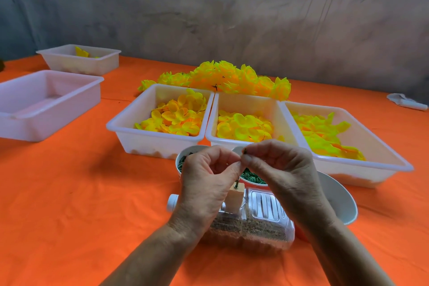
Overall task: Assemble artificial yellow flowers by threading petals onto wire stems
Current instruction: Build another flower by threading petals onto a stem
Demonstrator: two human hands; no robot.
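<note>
Orange cloth [69, 193] covers the table in front of you, and both your hands meet just above a clear plastic bottle [262, 223] lying on its side. Your left hand [204, 183] has its fingers curled, thumb and forefinger pinched together at the tips of your right hand [281, 169], which pinches a tiny dark piece [245, 151]; what the left holds is too small to tell. Below them a short pin stands in a pale block [235, 199] on the bottle. Two cups of green parts [251, 175] sit just behind your hands. Beyond them three white trays [153, 139] side by side hold loose yellow petals [176, 116], and finished yellow flowers [227, 79] are heaped behind the trays.
</note>
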